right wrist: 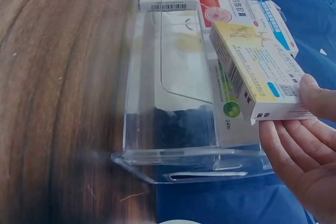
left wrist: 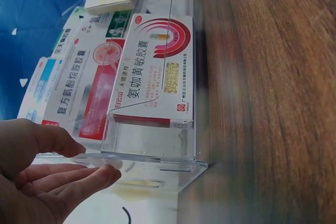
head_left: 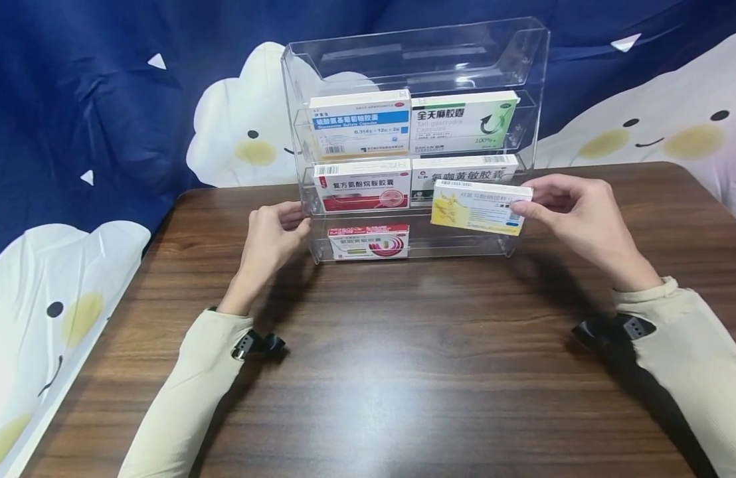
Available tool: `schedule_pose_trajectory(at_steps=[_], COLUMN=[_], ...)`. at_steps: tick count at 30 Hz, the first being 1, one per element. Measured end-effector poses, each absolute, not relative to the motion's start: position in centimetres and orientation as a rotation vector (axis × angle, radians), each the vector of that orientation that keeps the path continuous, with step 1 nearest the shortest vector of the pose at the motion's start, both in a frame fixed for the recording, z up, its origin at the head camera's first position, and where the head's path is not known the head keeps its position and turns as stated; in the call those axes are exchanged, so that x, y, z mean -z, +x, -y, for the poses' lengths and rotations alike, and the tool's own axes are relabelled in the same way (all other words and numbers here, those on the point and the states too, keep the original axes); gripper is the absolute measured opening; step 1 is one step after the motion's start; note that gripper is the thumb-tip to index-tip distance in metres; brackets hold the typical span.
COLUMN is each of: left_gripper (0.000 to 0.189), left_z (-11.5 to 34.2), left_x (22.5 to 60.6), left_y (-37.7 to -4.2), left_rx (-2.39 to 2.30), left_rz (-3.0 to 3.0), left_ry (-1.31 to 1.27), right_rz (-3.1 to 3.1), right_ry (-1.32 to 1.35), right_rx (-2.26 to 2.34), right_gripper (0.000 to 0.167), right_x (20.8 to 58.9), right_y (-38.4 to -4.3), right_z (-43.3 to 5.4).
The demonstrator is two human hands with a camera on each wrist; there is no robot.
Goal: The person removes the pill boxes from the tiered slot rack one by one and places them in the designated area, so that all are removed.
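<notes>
A clear acrylic rack [head_left: 463, 249] with stepped tiers stands on the table. My left hand [head_left: 275, 232] pinches its left side panel, thumb inside and fingers outside in the left wrist view. My right hand [head_left: 583, 212] grips the right end of a yellow-and-white medicine box [head_left: 475, 207], thumb on its front and fingers behind. That box is tilted, in front of the middle tier's right box [head_left: 424, 179] and partly hiding it. A red-and-white medicine box [left wrist: 152, 66] sits at the left of the bottom tier. Beside it, the bottom tier's right half [right wrist: 184, 72] holds no box.
A red-banded box [head_left: 362, 186] fills the middle tier's left side. Above stand a blue-banded box [head_left: 359, 126] and a green-and-white box [head_left: 463, 123]. Behind the wooden table [head_left: 368, 372] hangs a blue curtain [head_left: 105, 99] with white clouds.
</notes>
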State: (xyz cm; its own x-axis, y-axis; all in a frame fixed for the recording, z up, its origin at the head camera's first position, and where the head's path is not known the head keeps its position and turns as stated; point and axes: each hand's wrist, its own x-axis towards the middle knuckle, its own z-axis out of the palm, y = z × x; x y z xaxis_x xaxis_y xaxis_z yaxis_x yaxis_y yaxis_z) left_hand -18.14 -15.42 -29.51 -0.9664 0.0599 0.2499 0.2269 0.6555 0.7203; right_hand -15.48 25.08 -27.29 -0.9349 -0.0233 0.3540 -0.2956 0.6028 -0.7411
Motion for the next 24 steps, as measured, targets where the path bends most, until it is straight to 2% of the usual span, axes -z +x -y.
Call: schedule_pose_trajectory(at_steps=[11, 24], left_gripper=[0.033, 0.033], left_z=[15.5, 15.6], left_x=[29.5, 29.4], left_y=[-18.2, -18.1], left_rx=[1.2, 1.193], left_rz=[2.686, 2.688], left_ry=[-0.23, -0.251], right_rz=[2.594, 2.677], right_ry=[0.222, 0.242], right_rx=[-1.233, -1.444], right_gripper=[0.029, 0.03], right_x=[27.4, 28.9], right_y=[-14.9, -14.1], right_z=[-26.0, -25.7])
